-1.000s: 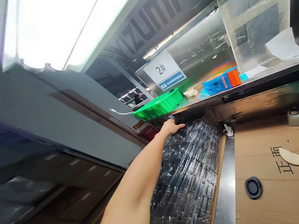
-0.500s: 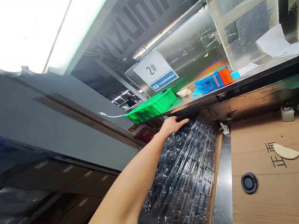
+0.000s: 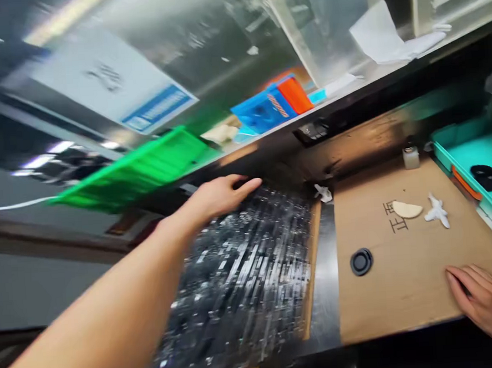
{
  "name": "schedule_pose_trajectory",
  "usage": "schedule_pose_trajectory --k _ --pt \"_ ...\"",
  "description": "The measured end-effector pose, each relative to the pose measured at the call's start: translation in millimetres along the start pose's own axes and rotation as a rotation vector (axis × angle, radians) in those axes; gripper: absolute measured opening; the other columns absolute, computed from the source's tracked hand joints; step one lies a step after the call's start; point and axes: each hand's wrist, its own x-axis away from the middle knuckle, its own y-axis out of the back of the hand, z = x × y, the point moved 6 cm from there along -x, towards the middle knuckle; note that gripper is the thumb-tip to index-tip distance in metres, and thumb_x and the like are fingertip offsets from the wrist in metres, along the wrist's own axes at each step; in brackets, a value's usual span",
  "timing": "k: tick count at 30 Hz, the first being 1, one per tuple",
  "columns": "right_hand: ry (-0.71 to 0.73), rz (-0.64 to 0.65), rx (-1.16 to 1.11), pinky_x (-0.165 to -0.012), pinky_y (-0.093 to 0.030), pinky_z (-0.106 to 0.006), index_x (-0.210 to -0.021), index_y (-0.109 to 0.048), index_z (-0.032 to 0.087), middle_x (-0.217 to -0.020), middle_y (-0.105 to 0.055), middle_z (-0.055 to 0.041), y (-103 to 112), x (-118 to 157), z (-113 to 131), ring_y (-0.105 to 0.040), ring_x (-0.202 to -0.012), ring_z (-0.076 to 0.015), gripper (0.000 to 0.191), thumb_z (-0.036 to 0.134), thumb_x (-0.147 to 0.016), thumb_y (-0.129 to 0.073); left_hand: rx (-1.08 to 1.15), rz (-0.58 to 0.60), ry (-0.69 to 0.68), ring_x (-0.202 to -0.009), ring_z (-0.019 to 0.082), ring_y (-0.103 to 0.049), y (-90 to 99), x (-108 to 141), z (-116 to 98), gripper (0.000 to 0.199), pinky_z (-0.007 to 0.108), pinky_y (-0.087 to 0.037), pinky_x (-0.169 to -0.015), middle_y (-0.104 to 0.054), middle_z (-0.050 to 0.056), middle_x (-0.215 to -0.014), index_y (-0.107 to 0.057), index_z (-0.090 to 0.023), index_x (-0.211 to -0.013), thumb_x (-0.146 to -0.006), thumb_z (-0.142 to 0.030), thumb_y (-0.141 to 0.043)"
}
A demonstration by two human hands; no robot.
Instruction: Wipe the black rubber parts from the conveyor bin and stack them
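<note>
While my left fingers [image 3: 252, 182] part over shiny plastic [image 3: 243, 273] (can't see a hold), my right fingers [image 3: 452, 277] half-curl, empty, on cardboard [image 3: 402, 291].

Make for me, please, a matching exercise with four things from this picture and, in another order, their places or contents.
1. left hand
2. right hand
3. green tray
4. teal bin

A. has black pieces inside
B. at the cardboard
C. at the far part of the plastic-wrapped stack
D. on the shelf

Right pairs: 1-C; 2-B; 3-D; 4-A
</note>
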Motion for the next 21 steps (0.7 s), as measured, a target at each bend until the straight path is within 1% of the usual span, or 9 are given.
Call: schedule_pose_trajectory --k 4,7,9,11,13,14,16,18,21 --pt "-0.101 0.126 0.023 -0.081 -0.049 -0.032 -0.104 -0.072 0.020 -0.089 -0.073 -0.0061 0.9 -16.2 3.2 -0.066 -0.083 -0.0190 0.020 0.018 -0.101 -0.052 -0.154 -0.010 -0.064 -0.125 0.040 -0.063 8.5 21.6 -42.7 0.076 0.050 -0.048 -0.105 -0.067 0.015 -0.139 -0.060 -0.017 -0.143 -0.086 -0.067 -0.055" --pt "-0.138 0.262 0.067 -0.078 -0.048 -0.031 -0.098 -0.071 0.021 -0.087 -0.071 -0.0047 -9.0 -50.3 4.8 -0.064 -0.084 -0.0186 0.021 0.019 -0.101 -0.051 -0.113 -0.003 -0.155 -0.111 0.038 -0.070 5.0 54.7 -107.4 0.072 0.050 -0.053 -0.097 -0.075 0.008 -0.124 -0.065 -0.026 -0.137 -0.083 -0.071 -0.054" --pt "-0.088 0.303 0.143 -0.089 -0.048 -0.034 -0.098 -0.071 0.021 -0.097 -0.071 -0.0082 -21.9 -90.1 11.1 -0.062 -0.101 -0.0229 0.019 0.020 -0.099 -0.052 0.056 0.015 -0.302 -0.103 0.033 -0.073 1.0 79.2 -167.9 0.065 0.044 -0.055 -0.094 -0.079 0.005 -0.112 -0.070 -0.026 -0.128 -0.080 -0.069 -0.056" --pt "-0.012 0.335 0.212 -0.095 -0.046 -0.040 -0.111 -0.070 0.021 -0.115 -0.069 -0.0118 -42.9 -133.0 14.8 -0.058 -0.112 -0.0266 0.019 0.026 -0.098 -0.057 0.272 0.034 -0.457 -0.097 0.028 -0.075 1.9 101.8 -234.2 0.058 0.038 -0.056 -0.091 -0.081 0.004 -0.104 -0.073 -0.025 -0.118 -0.078 -0.065 -0.059" --pt "0.032 0.377 0.281 -0.096 -0.045 -0.046 -0.122 -0.067 0.021 -0.130 -0.064 -0.0165 -68.2 -166.3 7.3 -0.056 -0.119 -0.0307 0.028 0.032 -0.098 -0.059 0.421 0.022 -0.597 -0.093 0.026 -0.076 11.9 121.0 -301.0 0.053 0.037 -0.057 -0.089 -0.081 0.005 -0.101 -0.074 -0.025 -0.112 -0.079 -0.065 -0.059" --pt "0.026 0.424 0.329 -0.095 -0.045 -0.047 -0.119 -0.068 0.019 -0.128 -0.065 -0.0186 -81.8 -176.1 -1.6 -0.057 -0.119 -0.0318 0.026 0.031 -0.098 -0.058 0.461 -0.002 -0.668 -0.093 0.027 -0.076 20.6 129.7 -334.0 0.051 0.038 -0.057 -0.088 -0.081 0.005 -0.101 -0.074 -0.026 -0.110 -0.080 -0.064 -0.059" --pt "0.055 0.476 0.380 -0.092 -0.045 -0.046 -0.112 -0.068 0.016 -0.112 -0.070 -0.0177 -104.3 -182.7 -18.4 -0.061 -0.110 -0.0300 0.022 0.022 -0.100 -0.051 0.499 -0.065 -0.818 -0.091 0.028 -0.076 42.5 144.9 -399.2 0.047 0.039 -0.058 -0.086 -0.081 0.006 -0.102 -0.075 -0.027 -0.109 -0.083 -0.062 -0.059" --pt "0.121 0.430 0.357 -0.089 -0.045 -0.044 -0.112 -0.067 0.016 -0.107 -0.072 -0.0155 -116.2 -178.4 -27.6 -0.063 -0.105 -0.0287 0.022 0.023 -0.100 -0.050 0.527 -0.142 -0.945 -0.092 0.029 -0.075 66.1 154.6 -462.9 0.044 0.041 -0.057 -0.087 -0.080 0.009 -0.103 -0.075 -0.027 -0.111 -0.088 -0.059 -0.056" --pt "0.151 0.396 0.299 -0.085 -0.046 -0.045 -0.104 -0.069 0.017 -0.105 -0.072 -0.0153 -123.9 -166.6 -33.8 -0.063 -0.101 -0.0304 0.020 0.029 -0.092 -0.059 0.596 -0.269 -1.084 -0.110 0.031 -0.069 92.8 153.3 -558.4 0.044 0.044 -0.051 -0.101 -0.075 0.013 -0.121 -0.071 -0.023 -0.122 -0.094 -0.051 -0.050"
